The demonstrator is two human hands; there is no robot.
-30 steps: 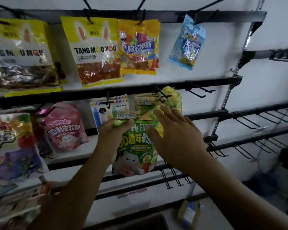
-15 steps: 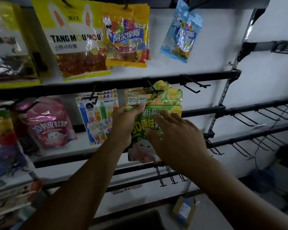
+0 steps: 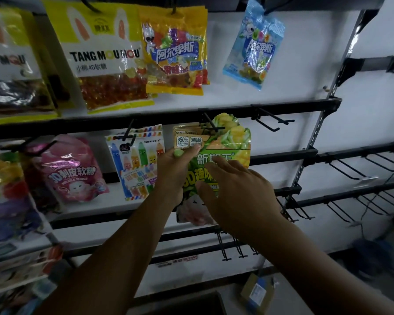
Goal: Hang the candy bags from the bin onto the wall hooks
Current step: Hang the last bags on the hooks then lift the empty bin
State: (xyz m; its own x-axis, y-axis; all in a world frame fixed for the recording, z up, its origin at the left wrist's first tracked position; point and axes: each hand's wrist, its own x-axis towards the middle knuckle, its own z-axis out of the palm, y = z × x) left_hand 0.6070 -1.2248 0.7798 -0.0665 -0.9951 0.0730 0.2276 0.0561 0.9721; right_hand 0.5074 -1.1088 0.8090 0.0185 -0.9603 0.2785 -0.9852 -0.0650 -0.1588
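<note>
Candy bags fill the wall rack (image 3: 159,115) in rows, and we are mid-hang on the green bag (image 3: 216,153) (a matching one seems to sit behind it). It hangs at the middle rail's hook (image 3: 210,125). Our left hand (image 3: 173,171) pinches its upper left corner; our right hand (image 3: 234,196) rests loose and spread on its front. Next we judge: confirm the hole is seated, then let go.

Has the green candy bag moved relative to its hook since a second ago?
Yes. The green candy bag has gone up toward the black hook: its top edge sat below the hook, and now reaches it, behind the prongs.
</note>
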